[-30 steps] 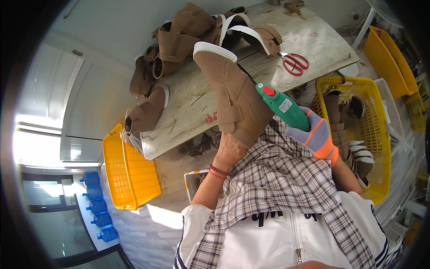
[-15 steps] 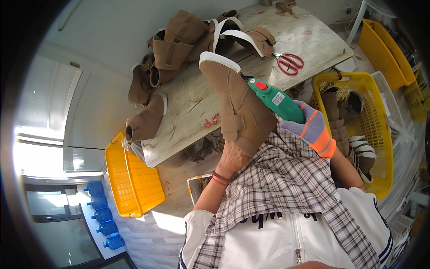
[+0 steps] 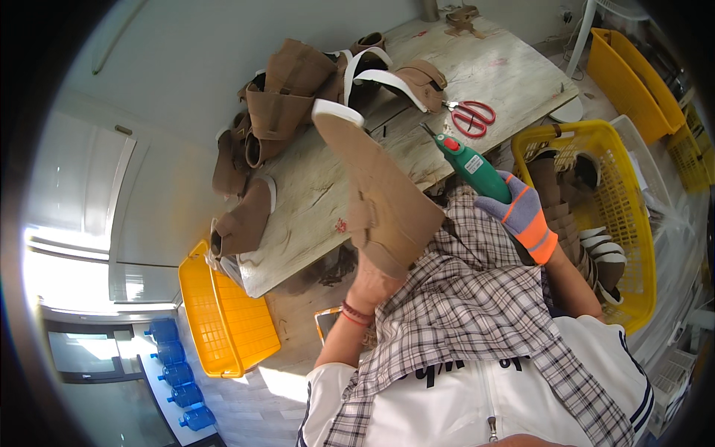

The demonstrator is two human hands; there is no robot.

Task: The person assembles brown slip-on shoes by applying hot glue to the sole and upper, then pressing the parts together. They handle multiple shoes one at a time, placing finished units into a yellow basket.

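A tan boot (image 3: 395, 197) with a strap and a white edge at its toe is held up in front of me, above the table's near edge. My left hand (image 3: 376, 281) grips it at its lower end; the fingers are hidden by the boot. To the right, my right hand (image 3: 520, 212), in a grey and orange glove, is closed around green electric scissors (image 3: 480, 170) with a red switch. Their thin dark tip points up and left, apart from the boot. Red-handled scissors (image 3: 482, 119) lie on the table just beyond that tip.
On the worn wooden table (image 3: 313, 194) several tan boots (image 3: 283, 112) are piled at the back left. A yellow basket (image 3: 648, 261) with boots stands close on my right. Another yellow basket (image 3: 231, 320) sits on the floor at left, near blue water bottles (image 3: 177, 374).
The boot has tilted and shifted slightly left and down. The electric scissors have come away from the boot's edge, moving a little right, and a gap now shows between them.
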